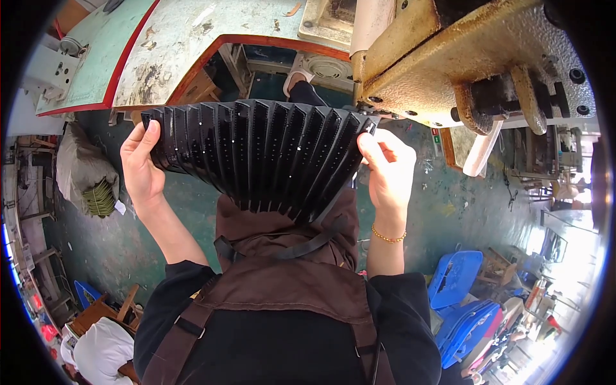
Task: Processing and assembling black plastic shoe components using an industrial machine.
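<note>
Left grip (142,163) is closed on one end of a row of glossy black strips (256,151), thumb in front; right grip (390,160) pinches the opposite end. I have the strips stretched between my two hands, spread like a fan, packed more tightly toward their lower edges. Fingertips behind them are hidden from me, and the strips overlap too closely for me to count. They cover part of my brown apron (282,289) and the floor behind. Beyond their upper edge, a foot (296,80) shows under the bench (192,32), its leg partly hidden by the strips. That bench has a stained pale top and a red edge. A heavy machine (475,70) looms near my right grip, blocking the view behind it and cut off at the top. Over to my left a grey sack (83,160) slumps beside a green bundle (99,196); to my lower right are blue chairs (455,276). Glare washes out the far right, so I can't make out much there.
</note>
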`<state>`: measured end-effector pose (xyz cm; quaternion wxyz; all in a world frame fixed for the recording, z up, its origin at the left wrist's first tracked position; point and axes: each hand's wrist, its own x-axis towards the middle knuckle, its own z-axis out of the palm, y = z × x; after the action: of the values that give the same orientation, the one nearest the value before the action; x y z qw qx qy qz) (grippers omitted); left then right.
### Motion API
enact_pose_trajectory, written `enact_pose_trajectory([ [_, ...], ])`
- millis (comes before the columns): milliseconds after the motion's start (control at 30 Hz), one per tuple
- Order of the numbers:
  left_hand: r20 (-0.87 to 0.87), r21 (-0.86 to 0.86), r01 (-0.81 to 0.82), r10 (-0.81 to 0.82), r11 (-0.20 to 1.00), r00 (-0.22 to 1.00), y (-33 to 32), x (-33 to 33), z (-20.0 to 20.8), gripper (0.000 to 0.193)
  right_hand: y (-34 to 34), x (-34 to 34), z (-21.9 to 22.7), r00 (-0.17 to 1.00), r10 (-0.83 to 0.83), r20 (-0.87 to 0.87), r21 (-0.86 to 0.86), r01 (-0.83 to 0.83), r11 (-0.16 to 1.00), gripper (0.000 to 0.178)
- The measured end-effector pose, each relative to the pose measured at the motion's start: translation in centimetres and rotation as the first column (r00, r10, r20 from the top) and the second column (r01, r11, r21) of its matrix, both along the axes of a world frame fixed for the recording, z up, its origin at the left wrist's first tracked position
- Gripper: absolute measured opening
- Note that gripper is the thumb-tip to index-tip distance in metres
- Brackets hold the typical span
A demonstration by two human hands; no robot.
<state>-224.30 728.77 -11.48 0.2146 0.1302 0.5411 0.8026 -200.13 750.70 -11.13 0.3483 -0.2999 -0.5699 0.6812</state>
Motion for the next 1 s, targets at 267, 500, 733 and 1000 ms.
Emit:
enact_pose_trajectory([
  [267,0.012,-0.009,0.004,-0.004,1.000,1.000,-0.51,-0.07,-0.24,0.010,-0.30,-0.67,0.07,1.000,0.010,-0.008,0.029,-0.010,1.000,0.004],
  [500,0.023,-0.025,0.025,-0.024,0.999,0.999,-0.45,0.16,-0.50,0.011,-0.69,-0.76,-0.11,0.998,-0.059,-0.004,0.062,0.059,0.996,0.008],
  [733,0.046,-0.056,0.049,-0.046,0.997,0.998,-0.23,0.52,-0.62,0.013,-0.64,-0.71,0.04,0.994,-0.103,0.034,0.120,0.098,0.988,0.014],
  [1000,0.053,-0.045,0.051,-0.049,0.998,0.997,-0.56,0.64,-0.95,0.013,-0.69,-0.77,-0.02,0.994,-0.098,0.040,0.151,0.091,0.984,0.016],
])
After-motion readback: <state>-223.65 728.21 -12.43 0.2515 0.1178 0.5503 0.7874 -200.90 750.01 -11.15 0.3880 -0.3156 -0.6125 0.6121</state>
